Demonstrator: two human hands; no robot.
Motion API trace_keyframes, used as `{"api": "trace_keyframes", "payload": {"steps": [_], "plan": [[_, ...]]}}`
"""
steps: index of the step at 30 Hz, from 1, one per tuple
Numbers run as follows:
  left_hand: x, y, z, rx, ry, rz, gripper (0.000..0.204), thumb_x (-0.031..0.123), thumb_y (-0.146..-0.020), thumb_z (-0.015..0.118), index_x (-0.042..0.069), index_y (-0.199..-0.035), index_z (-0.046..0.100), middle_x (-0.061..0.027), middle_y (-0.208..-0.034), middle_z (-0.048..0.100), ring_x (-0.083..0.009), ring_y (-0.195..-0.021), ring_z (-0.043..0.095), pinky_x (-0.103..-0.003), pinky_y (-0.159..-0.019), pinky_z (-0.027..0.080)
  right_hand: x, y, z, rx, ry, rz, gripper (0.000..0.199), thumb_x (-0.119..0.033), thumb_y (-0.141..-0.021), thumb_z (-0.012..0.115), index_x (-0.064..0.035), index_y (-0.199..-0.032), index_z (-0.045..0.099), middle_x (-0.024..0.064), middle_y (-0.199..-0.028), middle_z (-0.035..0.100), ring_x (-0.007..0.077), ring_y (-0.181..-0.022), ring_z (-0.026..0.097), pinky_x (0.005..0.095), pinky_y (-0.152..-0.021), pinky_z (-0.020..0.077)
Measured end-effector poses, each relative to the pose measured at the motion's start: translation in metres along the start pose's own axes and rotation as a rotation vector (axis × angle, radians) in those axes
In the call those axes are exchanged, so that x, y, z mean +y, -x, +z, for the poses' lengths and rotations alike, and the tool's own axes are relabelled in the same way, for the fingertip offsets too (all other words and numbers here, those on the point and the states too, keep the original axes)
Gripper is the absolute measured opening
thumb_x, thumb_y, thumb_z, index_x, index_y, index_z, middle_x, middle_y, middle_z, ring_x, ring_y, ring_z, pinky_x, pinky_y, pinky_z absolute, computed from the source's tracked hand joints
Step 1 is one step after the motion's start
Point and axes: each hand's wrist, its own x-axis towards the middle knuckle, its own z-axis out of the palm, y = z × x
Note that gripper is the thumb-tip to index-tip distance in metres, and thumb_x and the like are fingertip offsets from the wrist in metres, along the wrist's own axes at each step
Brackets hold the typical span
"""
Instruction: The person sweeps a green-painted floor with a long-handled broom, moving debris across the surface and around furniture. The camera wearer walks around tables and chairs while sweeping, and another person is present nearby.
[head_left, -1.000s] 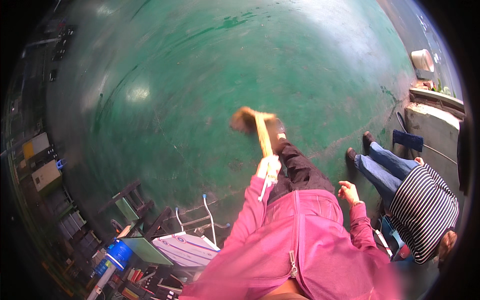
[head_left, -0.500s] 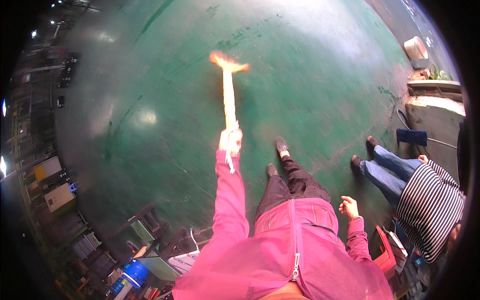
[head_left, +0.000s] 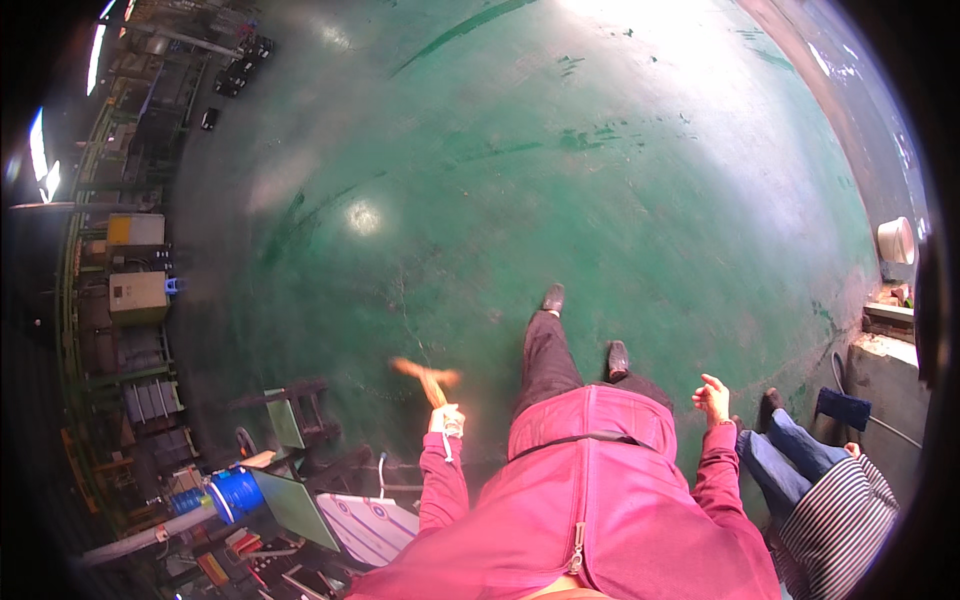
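My left hand (head_left: 448,420) is closed round the lower end of a pale wooden-looking stick with a T-shaped head (head_left: 434,386). The stick is foreshortened and smeared by motion, so its exact kind cannot be made out. A white cord (head_left: 447,450) dangles below my fist. Out to my right side, my right hand (head_left: 712,398) is raised with nothing in it, its fingers loosely bent and apart. Between the hands are my dark trousers and shoes (head_left: 553,297), one foot ahead of the other on the green floor (head_left: 480,230).
A person in a striped top (head_left: 845,520) and jeans stands close at my right. Beyond are a blue mop-like head (head_left: 843,407) on a pole and a white bucket (head_left: 895,241). At lower left stand a blue drum (head_left: 236,495), a patterned board (head_left: 368,525) and metal frames.
My left hand has come down and back toward my body with the stick, which now looks much shorter. My feet have stepped, and the surroundings have shifted in view.
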Motion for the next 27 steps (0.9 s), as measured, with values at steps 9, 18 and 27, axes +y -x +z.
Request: {"api": "trace_keyframes", "payload": {"steps": [9,18,27], "plan": [[0.120,-0.139,0.061,-0.343,0.233,-0.457,0.029,0.013,-0.079,0.049,0.013,-0.053,0.036,0.0018,-0.043,0.031,-0.0092,-0.029,0.028,-0.022,-0.026,0.021,-0.015,0.045,0.128,0.018,0.242,0.205,0.030,-0.006,-0.081,0.038,-0.0072,-0.108,0.051,0.0035,-0.063,0.055,0.0135,-0.050,0.055,0.0265,-0.044,0.0423],[0.283,-0.228,0.365,-0.402,0.053,-0.271,0.019,0.012,-0.075,0.051,0.011,-0.061,0.039,0.0023,-0.048,0.034,-0.0057,-0.035,0.031,-0.019,-0.026,0.023,-0.028,0.108,0.184,0.221,0.188,0.272,0.029,-0.006,-0.082,0.038,-0.0042,-0.109,0.050,0.0037,-0.064,0.056,0.0119,-0.050,0.054,0.0239,-0.044,0.0427],[0.361,-0.144,0.266,-0.364,-0.167,0.184,0.020,0.005,-0.074,0.057,0.009,-0.067,0.039,0.0028,-0.051,0.036,-0.0048,-0.033,0.031,-0.019,-0.029,0.025,-0.037,0.105,0.209,0.201,0.127,0.262,0.028,-0.007,-0.085,0.039,-0.0046,-0.111,0.049,0.0041,-0.065,0.056,0.0120,-0.050,0.054,0.0238,-0.044,0.0430]]}}
